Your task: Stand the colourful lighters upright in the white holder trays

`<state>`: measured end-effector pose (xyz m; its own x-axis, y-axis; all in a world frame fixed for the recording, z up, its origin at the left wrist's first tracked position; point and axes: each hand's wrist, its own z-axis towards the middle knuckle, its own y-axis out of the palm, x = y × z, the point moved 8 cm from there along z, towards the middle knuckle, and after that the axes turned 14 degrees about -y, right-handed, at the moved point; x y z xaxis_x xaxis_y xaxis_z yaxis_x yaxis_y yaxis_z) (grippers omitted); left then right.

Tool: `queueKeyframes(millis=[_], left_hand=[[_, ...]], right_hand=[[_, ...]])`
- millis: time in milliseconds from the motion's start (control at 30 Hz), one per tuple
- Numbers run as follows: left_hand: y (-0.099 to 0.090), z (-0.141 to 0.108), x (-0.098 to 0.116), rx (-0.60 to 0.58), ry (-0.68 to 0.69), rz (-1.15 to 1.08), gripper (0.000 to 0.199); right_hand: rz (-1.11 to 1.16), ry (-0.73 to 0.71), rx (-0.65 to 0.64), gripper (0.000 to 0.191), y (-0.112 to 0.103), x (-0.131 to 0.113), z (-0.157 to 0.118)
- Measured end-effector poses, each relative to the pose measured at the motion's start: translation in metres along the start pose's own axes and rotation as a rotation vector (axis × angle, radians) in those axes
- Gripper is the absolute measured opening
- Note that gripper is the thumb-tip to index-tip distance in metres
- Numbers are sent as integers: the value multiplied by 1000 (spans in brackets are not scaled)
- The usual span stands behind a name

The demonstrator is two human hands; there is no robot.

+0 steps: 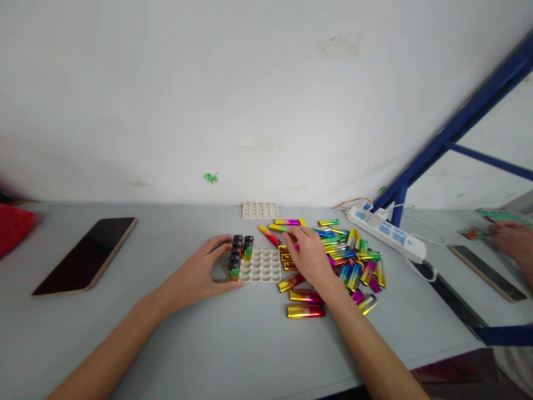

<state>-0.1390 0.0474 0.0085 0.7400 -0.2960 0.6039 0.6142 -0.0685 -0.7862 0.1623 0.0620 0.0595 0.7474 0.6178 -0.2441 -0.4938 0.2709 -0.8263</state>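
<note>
My left hand curves round the left end of a white tray with round holes, its thumb along the near edge and its fingers at the far side. Several lighters with black tops stand upright in the tray's left columns. On the right, my right hand reaches over a heap of shiny, many-coloured lighters. Its fingertips are closed together on a lighter, mostly hidden beneath them. A few lighters lie flat just in front of that hand.
A second white tray lies by the wall. A dark phone-like slab rests at left, near a red item. A power strip with cables and a blue frame border the right; another person's hand is beyond.
</note>
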Motion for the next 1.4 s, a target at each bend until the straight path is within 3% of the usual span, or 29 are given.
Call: queueKeyframes(millis=[200,333,533,733,967,1133,1233,1400], left_hand=[[2,0,-3,-1,11,27,76],[1,0,-3,11,9,32,78],[2,0,-5,5,21,36,77],[3,3,-12,-11,6,47,82],[4,4,-10,-21,-11,57,78],[4,4,-7,-40,-25,67,81],[2,3,-3,-36,-17,67,81],[-2,1,3,0,26,31,74]], right_hand=[[17,45,-90,15,-5,39,-9],[148,-18,-265,14,-1,40,-13],[172,-18,-327,5,1,40,-14],[276,79,-184,12,-3,45,-14],[728,245,177,56,-8,34,-3],[1102,399,145,74,17,13,-5],[1277,417,124,80,22,-3,-5],[1346,415,103,79,21,-17,1]])
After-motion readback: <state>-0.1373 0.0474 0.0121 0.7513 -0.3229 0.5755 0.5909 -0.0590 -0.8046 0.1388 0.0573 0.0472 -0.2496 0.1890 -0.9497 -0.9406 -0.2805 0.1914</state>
